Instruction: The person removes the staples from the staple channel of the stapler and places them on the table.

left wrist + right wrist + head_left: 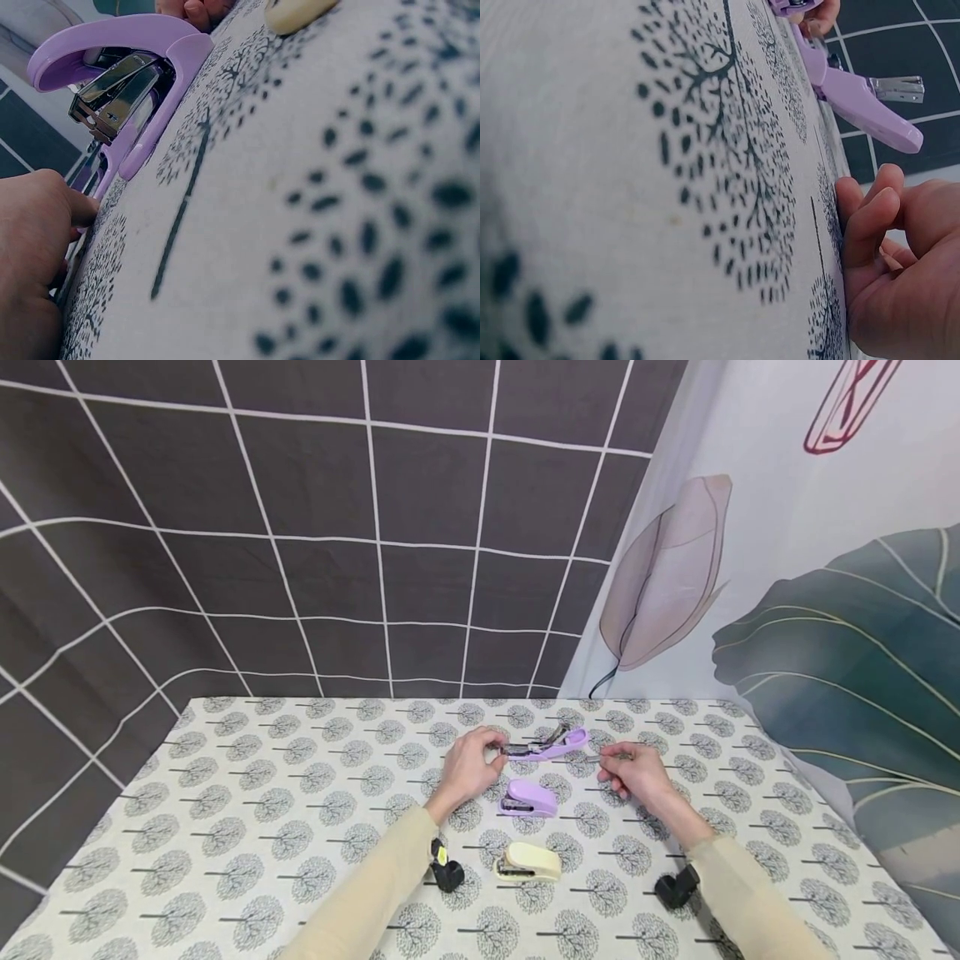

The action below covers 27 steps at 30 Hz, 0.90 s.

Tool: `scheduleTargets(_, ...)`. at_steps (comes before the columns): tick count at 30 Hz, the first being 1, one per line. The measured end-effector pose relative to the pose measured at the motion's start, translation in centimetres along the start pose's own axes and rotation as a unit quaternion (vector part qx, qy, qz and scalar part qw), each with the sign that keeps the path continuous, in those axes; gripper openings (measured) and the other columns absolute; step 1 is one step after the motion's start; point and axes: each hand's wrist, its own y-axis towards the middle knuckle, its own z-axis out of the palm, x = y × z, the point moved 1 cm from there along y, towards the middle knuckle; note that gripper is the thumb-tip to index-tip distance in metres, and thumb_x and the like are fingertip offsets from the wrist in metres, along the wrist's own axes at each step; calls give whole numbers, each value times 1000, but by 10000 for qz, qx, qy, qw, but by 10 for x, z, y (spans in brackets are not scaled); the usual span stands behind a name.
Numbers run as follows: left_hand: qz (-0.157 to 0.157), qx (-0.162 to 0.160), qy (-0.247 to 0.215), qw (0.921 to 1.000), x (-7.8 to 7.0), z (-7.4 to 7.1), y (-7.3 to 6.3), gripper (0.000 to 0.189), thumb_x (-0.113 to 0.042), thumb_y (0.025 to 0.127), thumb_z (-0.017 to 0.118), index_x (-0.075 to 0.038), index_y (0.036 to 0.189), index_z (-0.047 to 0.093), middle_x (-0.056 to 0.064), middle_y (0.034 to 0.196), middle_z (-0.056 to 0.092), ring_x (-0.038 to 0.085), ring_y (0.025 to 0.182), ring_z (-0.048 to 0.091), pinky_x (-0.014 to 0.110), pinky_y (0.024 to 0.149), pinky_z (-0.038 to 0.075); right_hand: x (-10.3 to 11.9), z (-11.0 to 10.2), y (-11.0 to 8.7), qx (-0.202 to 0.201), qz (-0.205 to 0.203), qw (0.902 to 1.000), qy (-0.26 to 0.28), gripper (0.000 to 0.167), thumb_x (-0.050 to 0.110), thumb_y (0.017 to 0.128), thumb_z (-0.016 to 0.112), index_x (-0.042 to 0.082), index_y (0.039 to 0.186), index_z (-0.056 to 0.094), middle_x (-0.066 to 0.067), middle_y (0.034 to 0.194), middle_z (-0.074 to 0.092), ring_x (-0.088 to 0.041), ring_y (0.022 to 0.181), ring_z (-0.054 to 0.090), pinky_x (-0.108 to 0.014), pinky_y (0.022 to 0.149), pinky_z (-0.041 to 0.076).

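Note:
An opened purple stapler (566, 743) lies at the back, its metal magazine (900, 89) tilted up from the purple cover. My left hand (468, 768) pinches its left end between thumb and fingers. To its right, my right hand (637, 774) is held with thumb and forefinger together at a thin grey strip (592, 759), like a row of staples. From the right wrist, the curled fingers (874, 217) hide what they pinch. A second purple stapler (528, 798), closed, sits just in front of the opened one, nearest my left hand.
A cream stapler (527, 862) stands closer to me, between my forearms. The table is covered by a cloth (315, 877) printed with trees. Behind it hangs a dark gridded curtain (427, 585), with a leaf-patterned curtain (787, 568) on the right.

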Motion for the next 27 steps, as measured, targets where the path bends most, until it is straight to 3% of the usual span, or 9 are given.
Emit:
scheduleTargets(20, -7, -35, 15, 10000, 0, -5, -1, 30, -13, 85, 77, -15, 114, 72, -3, 111, 68, 20, 101, 63, 37, 85, 50, 1, 2, 4, 34, 2, 9999, -149, 33, 1, 98, 56, -15, 126, 49, -7, 73, 68, -6, 51, 53, -19, 44, 44)
scheduleTargets(27, 20, 99, 51, 9999, 1, -1, -1, 30, -14, 86, 76, -15, 116, 71, -2, 116, 67, 20, 102, 63, 36, 83, 51, -4, 1, 2, -145, 7, 9998, -149, 31, 2, 99, 56, -15, 124, 49, -6, 73, 68, -6, 51, 53, -19, 44, 44)
